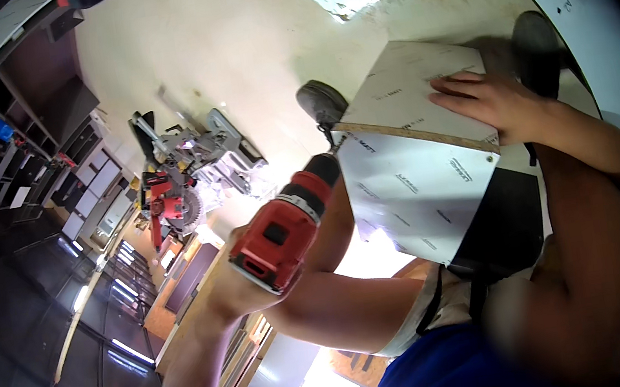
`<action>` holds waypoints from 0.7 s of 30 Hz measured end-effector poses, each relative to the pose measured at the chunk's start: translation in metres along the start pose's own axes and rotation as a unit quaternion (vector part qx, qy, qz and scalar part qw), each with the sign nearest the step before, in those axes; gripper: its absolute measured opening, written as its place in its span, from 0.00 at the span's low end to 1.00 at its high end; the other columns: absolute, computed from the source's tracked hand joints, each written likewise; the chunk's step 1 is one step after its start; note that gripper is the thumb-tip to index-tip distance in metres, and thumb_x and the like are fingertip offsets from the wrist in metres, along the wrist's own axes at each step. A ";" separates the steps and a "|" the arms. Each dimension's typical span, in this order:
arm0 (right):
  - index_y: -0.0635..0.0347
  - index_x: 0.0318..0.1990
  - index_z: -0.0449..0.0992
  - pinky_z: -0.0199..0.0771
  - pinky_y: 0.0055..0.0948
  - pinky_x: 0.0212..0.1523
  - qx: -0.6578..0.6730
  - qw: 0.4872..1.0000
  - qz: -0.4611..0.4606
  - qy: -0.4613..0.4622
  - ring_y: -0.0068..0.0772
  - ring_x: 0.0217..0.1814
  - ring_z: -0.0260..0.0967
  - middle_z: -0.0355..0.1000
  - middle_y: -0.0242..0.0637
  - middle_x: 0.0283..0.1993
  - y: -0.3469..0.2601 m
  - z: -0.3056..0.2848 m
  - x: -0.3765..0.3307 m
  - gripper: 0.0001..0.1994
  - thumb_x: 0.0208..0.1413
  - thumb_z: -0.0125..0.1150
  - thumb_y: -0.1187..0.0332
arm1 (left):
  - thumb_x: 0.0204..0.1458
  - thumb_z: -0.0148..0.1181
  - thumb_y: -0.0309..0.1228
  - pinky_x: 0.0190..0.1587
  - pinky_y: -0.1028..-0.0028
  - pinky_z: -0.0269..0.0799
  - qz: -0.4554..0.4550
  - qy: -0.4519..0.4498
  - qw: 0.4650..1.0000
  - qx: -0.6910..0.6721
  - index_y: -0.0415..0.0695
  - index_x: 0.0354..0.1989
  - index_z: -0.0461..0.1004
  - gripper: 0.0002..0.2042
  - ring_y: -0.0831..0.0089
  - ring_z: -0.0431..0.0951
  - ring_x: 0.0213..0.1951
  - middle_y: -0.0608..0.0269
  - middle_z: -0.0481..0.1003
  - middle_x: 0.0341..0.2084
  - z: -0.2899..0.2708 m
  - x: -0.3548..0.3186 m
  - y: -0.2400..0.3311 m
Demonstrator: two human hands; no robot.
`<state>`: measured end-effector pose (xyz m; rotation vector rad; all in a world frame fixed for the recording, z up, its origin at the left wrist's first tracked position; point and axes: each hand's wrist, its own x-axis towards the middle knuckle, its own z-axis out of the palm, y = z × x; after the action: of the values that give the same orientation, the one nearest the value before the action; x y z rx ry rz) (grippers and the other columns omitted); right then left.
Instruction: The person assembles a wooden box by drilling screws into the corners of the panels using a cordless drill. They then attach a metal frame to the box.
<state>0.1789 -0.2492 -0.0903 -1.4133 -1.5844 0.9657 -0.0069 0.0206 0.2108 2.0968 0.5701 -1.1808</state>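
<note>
Fingers of the right hand [500, 107] are slightly spread and are laid over the upper panel [410, 88] of a box-shaped piece [416, 186], near its right edge. By the left hand [240, 286] a red drill [290, 220] is gripped; its fingers are mostly hidden behind the tool, so how tightly they are closed cannot be told. The drill is tilted, and its front end is directed to the left corner of the piece, where the two panels are joined; whether the tip is touching there cannot be clearly seen.

The piece is placed in front of the body, between the legs. Its light panels are covered with a printed film, and along their joint a brown raw edge is shown. Below at the right, a black panel [507, 213] is seen. Beyond the corner, a dark shoe [321, 101] is set on the pale floor [225, 39]. Farther to the left, a saw with a round toothed blade [189, 210] is standing, and dark shelves [37, 113] are seen behind it.
</note>
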 end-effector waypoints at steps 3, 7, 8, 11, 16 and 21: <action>0.68 0.64 0.62 0.70 0.41 0.61 0.005 1.000 0.002 0.009 0.56 0.68 0.60 0.62 0.57 0.65 0.000 0.001 -0.002 0.46 0.26 0.68 0.81 | 0.45 0.64 0.24 0.37 0.68 0.76 -0.108 0.038 0.981 -0.156 0.42 0.44 0.74 0.15 0.62 0.80 0.33 0.57 0.78 0.35 0.013 -0.008 0.008; 0.68 0.63 0.63 0.70 0.41 0.61 0.003 1.000 -0.009 0.004 0.55 0.68 0.60 0.62 0.57 0.65 -0.001 -0.003 -0.001 0.45 0.26 0.67 0.81 | 0.50 0.64 0.22 0.34 0.75 0.75 -0.035 0.065 0.991 -0.110 0.40 0.49 0.74 0.17 0.74 0.79 0.32 0.60 0.79 0.36 0.013 -0.007 0.009; 0.68 0.63 0.63 0.70 0.41 0.61 0.002 1.000 -0.009 0.009 0.55 0.68 0.60 0.62 0.57 0.64 -0.002 -0.004 -0.003 0.45 0.26 0.67 0.81 | 0.51 0.64 0.21 0.31 0.78 0.75 0.011 0.071 0.994 -0.083 0.40 0.51 0.73 0.17 0.80 0.78 0.31 0.62 0.79 0.36 0.013 -0.006 0.005; 0.68 0.63 0.64 0.71 0.40 0.61 0.007 1.000 -0.008 0.015 0.55 0.67 0.60 0.63 0.57 0.64 -0.001 -0.003 -0.005 0.45 0.26 0.67 0.81 | 0.53 0.63 0.22 0.26 0.81 0.71 0.033 0.092 0.994 -0.051 0.41 0.51 0.73 0.17 0.84 0.76 0.27 0.67 0.78 0.29 0.016 -0.003 0.004; 0.69 0.63 0.64 0.72 0.39 0.59 -0.005 1.000 -0.007 0.014 0.55 0.66 0.62 0.63 0.57 0.64 -0.001 -0.004 -0.006 0.43 0.27 0.65 0.82 | 0.56 0.64 0.26 0.24 0.83 0.67 -0.156 0.015 0.979 -0.130 0.42 0.50 0.73 0.14 0.85 0.75 0.25 0.70 0.75 0.24 0.014 -0.014 0.007; 0.70 0.62 0.64 0.73 0.39 0.58 -0.016 1.000 -0.018 0.020 0.54 0.65 0.62 0.63 0.59 0.63 0.004 0.003 -0.004 0.43 0.28 0.65 0.83 | 0.60 0.60 0.29 0.27 0.79 0.68 -0.089 0.036 0.993 -0.065 0.41 0.42 0.74 0.07 0.83 0.73 0.25 0.70 0.74 0.23 0.020 -0.018 -0.003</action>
<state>0.1781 -0.2529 -0.0952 -1.4113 -1.5972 0.8898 -0.0295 0.0074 0.2172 2.0169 0.8605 -1.1355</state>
